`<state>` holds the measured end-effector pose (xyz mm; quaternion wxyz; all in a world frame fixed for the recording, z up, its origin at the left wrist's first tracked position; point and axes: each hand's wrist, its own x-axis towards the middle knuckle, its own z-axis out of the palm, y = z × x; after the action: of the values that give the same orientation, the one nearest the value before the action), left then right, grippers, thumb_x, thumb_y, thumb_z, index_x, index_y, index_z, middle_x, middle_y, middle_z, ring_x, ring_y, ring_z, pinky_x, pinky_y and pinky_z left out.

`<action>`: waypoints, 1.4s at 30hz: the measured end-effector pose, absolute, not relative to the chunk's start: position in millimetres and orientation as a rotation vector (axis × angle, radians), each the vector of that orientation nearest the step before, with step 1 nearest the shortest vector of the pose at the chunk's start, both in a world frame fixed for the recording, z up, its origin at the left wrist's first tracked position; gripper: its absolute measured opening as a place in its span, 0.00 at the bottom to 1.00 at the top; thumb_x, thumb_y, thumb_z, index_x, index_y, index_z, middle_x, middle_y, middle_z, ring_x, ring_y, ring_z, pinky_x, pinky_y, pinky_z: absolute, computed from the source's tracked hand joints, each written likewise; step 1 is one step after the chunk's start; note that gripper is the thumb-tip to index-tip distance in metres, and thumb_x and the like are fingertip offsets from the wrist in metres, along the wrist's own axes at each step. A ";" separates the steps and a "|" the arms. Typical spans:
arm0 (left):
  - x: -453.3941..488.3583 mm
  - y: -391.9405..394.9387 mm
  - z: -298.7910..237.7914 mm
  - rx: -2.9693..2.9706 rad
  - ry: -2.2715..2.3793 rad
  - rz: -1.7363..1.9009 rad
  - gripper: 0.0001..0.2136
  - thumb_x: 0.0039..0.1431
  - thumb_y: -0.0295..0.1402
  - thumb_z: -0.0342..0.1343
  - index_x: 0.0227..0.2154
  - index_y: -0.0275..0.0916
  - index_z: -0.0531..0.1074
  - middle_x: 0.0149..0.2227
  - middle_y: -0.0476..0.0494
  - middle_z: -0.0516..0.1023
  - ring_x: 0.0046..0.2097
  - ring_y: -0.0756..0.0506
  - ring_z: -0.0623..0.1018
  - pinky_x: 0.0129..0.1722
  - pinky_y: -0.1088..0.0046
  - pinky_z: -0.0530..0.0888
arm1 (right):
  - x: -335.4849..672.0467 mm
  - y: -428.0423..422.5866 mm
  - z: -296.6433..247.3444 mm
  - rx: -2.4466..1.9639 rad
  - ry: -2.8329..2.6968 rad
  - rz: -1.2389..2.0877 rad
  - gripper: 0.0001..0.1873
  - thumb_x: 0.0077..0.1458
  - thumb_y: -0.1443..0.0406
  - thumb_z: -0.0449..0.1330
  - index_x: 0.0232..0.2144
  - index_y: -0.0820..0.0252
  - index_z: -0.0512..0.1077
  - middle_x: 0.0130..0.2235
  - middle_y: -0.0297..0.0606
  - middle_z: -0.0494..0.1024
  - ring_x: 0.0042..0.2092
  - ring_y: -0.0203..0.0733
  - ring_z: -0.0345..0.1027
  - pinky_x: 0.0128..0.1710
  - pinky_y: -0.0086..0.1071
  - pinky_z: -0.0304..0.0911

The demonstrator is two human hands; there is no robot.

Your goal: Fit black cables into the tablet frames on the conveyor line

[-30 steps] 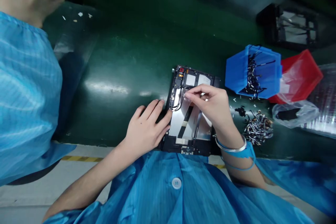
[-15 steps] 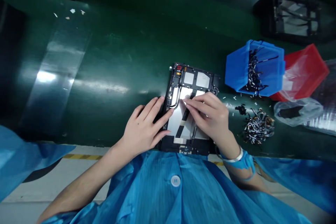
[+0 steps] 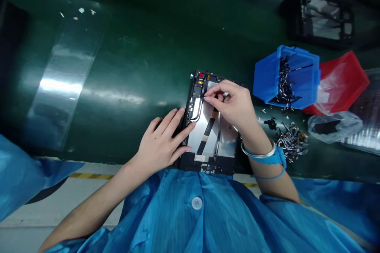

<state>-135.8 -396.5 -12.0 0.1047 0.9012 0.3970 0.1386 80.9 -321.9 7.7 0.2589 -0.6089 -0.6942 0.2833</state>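
An opened tablet [image 3: 192, 146] lies at the table's front edge, its silvery inner plate, dark ribbon cable and small circuit parts showing. My left hand [image 3: 162, 140] rests along its left edge with fingers spread, the fingertips touching the frame. Over the tablet's upper half, my right hand [image 3: 233, 102] pinches with thumb and forefinger at a thin black cable [image 3: 200, 110] that curves beside the left-hand board. The pinched end is mostly covered by the fingertips. Part of the tablet's upper right is hidden under my right hand.
To the right stand a blue bin [image 3: 267, 79] holding black strips and a red bin [image 3: 341, 75] with clear plastic. In front of them lies a pile of small metallic scraps [image 3: 292, 142]. A dark stack of tablet-like parts [image 3: 320, 17] stands at the back right. Clear film [image 3: 63, 83] lies at left.
My right hand has moved up and slightly left, from the middle of the plate to the thin cable by the board. My left hand has stayed nearly in place.
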 end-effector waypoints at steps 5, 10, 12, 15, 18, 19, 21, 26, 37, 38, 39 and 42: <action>-134.5 -395.5 -10.2 2.728 1.161 0.392 0.22 0.67 0.44 0.43 0.57 0.41 0.68 0.61 0.29 0.64 0.59 0.34 0.68 0.49 0.60 0.65 | 78.8 -323.7 4.6 -1.645 -1.841 0.737 0.03 0.48 0.69 0.62 0.25 0.57 0.75 0.24 0.30 0.69 0.27 0.33 0.59 0.29 0.31 0.56; -134.2 -395.3 -10.2 2.760 1.160 0.378 0.22 0.67 0.45 0.42 0.57 0.40 0.68 0.60 0.29 0.67 0.59 0.34 0.69 0.49 0.60 0.65 | 75.7 -324.8 4.3 -1.665 -1.855 0.709 0.04 0.49 0.69 0.61 0.24 0.57 0.74 0.26 0.30 0.70 0.28 0.33 0.59 0.29 0.31 0.55; -134.2 -395.4 -10.5 2.767 1.163 0.367 0.22 0.67 0.45 0.42 0.57 0.41 0.68 0.59 0.30 0.67 0.59 0.34 0.68 0.49 0.60 0.65 | 75.0 -324.6 3.5 -1.675 -1.860 0.691 0.05 0.49 0.69 0.60 0.24 0.56 0.74 0.26 0.30 0.70 0.28 0.33 0.59 0.29 0.31 0.55; -134.3 -395.4 -10.7 2.774 1.167 0.353 0.22 0.67 0.46 0.42 0.57 0.42 0.68 0.59 0.31 0.67 0.59 0.35 0.68 0.49 0.61 0.65 | 74.7 -323.4 1.6 -1.681 -1.875 0.661 0.05 0.49 0.69 0.60 0.24 0.56 0.74 0.25 0.30 0.70 0.28 0.33 0.59 0.29 0.31 0.55; -134.7 -395.5 -11.0 2.768 1.160 0.369 0.22 0.66 0.46 0.43 0.57 0.41 0.68 0.59 0.30 0.67 0.59 0.34 0.68 0.49 0.60 0.65 | 75.1 -325.4 2.2 -1.668 -1.920 0.616 0.04 0.51 0.69 0.60 0.26 0.57 0.74 0.26 0.30 0.71 0.27 0.33 0.60 0.29 0.31 0.57; -134.9 -395.5 -11.0 2.765 1.156 0.379 0.22 0.66 0.45 0.43 0.56 0.40 0.68 0.59 0.30 0.67 0.59 0.33 0.69 0.49 0.59 0.65 | 75.5 -328.3 3.4 -1.662 -1.949 0.558 0.04 0.52 0.69 0.60 0.29 0.56 0.75 0.28 0.31 0.72 0.28 0.34 0.61 0.29 0.31 0.58; -135.2 -395.5 -11.0 2.760 1.154 0.392 0.22 0.66 0.45 0.43 0.56 0.40 0.68 0.59 0.30 0.68 0.58 0.33 0.69 0.48 0.59 0.66 | 76.8 -338.5 7.1 -1.633 -2.053 0.332 0.06 0.55 0.67 0.59 0.35 0.56 0.75 0.32 0.34 0.74 0.32 0.37 0.64 0.32 0.32 0.60; -134.6 -396.1 -10.5 2.778 1.162 0.379 0.22 0.66 0.45 0.43 0.56 0.41 0.69 0.59 0.30 0.68 0.58 0.33 0.69 0.48 0.58 0.67 | 80.5 -372.2 8.2 -1.402 -2.433 -0.222 0.12 0.61 0.62 0.55 0.43 0.60 0.74 0.33 0.39 0.74 0.35 0.41 0.60 0.28 0.32 0.55; -143.3 -396.8 -12.9 2.661 1.094 0.481 0.25 0.67 0.45 0.42 0.65 0.45 0.54 0.62 0.33 0.62 0.61 0.34 0.65 0.50 0.57 0.67 | 88.9 -398.6 11.4 -1.568 -2.136 -0.175 0.14 0.62 0.65 0.53 0.48 0.60 0.71 0.34 0.40 0.74 0.36 0.40 0.64 0.32 0.32 0.61; -143.4 -400.2 -12.8 2.602 1.134 0.526 0.27 0.67 0.44 0.43 0.66 0.45 0.49 0.63 0.33 0.61 0.61 0.34 0.65 0.51 0.57 0.68 | 93.2 -410.4 11.7 -1.634 -2.040 -0.178 0.15 0.62 0.66 0.53 0.49 0.60 0.71 0.34 0.39 0.74 0.36 0.39 0.65 0.33 0.32 0.62; -142.5 -405.0 -13.0 2.543 1.205 0.569 0.29 0.66 0.42 0.45 0.67 0.44 0.45 0.64 0.33 0.60 0.61 0.34 0.65 0.52 0.56 0.67 | 97.4 -422.7 10.3 -1.723 -1.948 -0.180 0.16 0.61 0.66 0.53 0.51 0.60 0.69 0.32 0.38 0.73 0.35 0.39 0.65 0.34 0.32 0.63; -134.7 -425.6 -14.5 2.404 1.408 0.615 0.31 0.64 0.39 0.48 0.67 0.44 0.46 0.65 0.33 0.57 0.63 0.31 0.61 0.56 0.49 0.64 | 106.4 -452.7 -1.1 -1.978 -1.824 -0.071 0.21 0.61 0.61 0.53 0.55 0.64 0.66 0.29 0.38 0.74 0.31 0.39 0.67 0.29 0.32 0.63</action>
<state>-134.7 -425.6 -14.5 0.1440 0.8338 0.4883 0.2134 106.4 -452.7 -1.1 0.2231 -0.7164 -0.6606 -0.0256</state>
